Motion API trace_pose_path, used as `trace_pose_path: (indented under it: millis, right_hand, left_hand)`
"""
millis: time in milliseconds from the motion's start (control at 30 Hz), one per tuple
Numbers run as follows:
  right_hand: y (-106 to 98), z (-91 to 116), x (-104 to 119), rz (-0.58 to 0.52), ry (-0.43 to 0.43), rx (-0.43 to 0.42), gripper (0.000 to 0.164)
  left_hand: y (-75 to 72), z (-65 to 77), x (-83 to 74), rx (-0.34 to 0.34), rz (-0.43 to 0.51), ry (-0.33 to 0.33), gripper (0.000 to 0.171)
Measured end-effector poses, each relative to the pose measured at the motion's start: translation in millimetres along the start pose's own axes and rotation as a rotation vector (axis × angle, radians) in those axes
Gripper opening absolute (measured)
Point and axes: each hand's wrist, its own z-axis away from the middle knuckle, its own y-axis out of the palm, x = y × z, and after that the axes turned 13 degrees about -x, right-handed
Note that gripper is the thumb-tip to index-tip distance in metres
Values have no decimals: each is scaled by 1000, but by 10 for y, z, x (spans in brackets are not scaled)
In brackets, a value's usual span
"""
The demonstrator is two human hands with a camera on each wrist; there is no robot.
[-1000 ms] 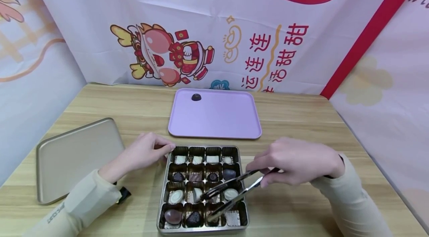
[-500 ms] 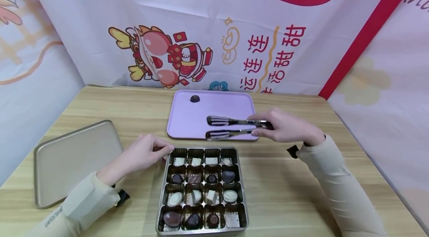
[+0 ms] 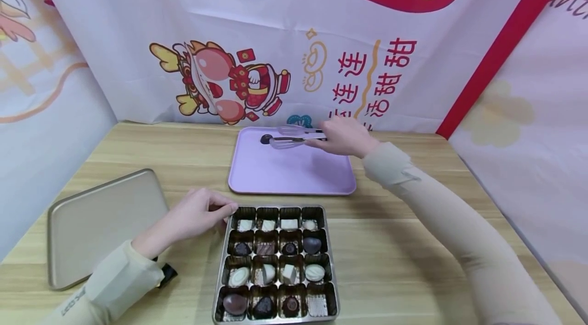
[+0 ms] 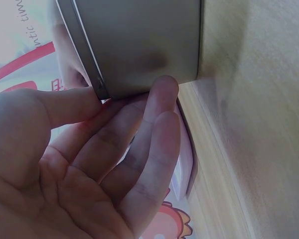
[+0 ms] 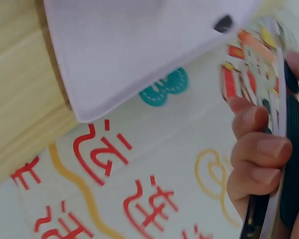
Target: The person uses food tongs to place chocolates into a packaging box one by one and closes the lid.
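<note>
My left hand [image 3: 202, 210] holds the far left corner of a metal chocolate box [image 3: 317, 306], thumb on the rim and fingertips against the side wall in the left wrist view. The box is divided into compartments of white and dark chocolates; its near right one holds only a gold pad. My right hand [image 3: 346, 136] grips slotted serving tongs [image 3: 287, 143] over the far part of a purple tray [image 3: 285, 177]. The tongs' arms are spread, one tip right beside a dark chocolate [image 3: 265, 139] on the tray. In the right wrist view, my fingers curl around the tongs' dark handles [image 5: 294, 149].
A metal lid [image 3: 107, 228] lies on the wooden table [image 3: 390, 243] at the left. Behind the tray hangs a printed white and red cloth [image 3: 257, 8], close to the right hand.
My right hand has carried the tongs from over the box forward to the far side of the purple tray, by the dark chocolate. My left hand has stayed at the box corner.
</note>
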Motion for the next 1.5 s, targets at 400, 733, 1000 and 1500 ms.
trace_pose_path:
  millis: [400, 733, 1000, 1500]
  right_hand:
    - [323, -493, 330, 40, 57, 52, 48]
    - [427, -567, 309, 49, 99, 87, 44]
    - [468, -520, 338, 56, 87, 49, 41]
    - [219, -229, 352, -26, 83, 36, 43]
  left_hand:
    - [12, 22, 6, -4, 19, -14, 18]
    - [8, 0, -10, 1, 27, -25, 18]
    - [7, 12, -15, -2, 20, -27, 18]
    - [18, 6, -22, -8, 6, -30, 17]
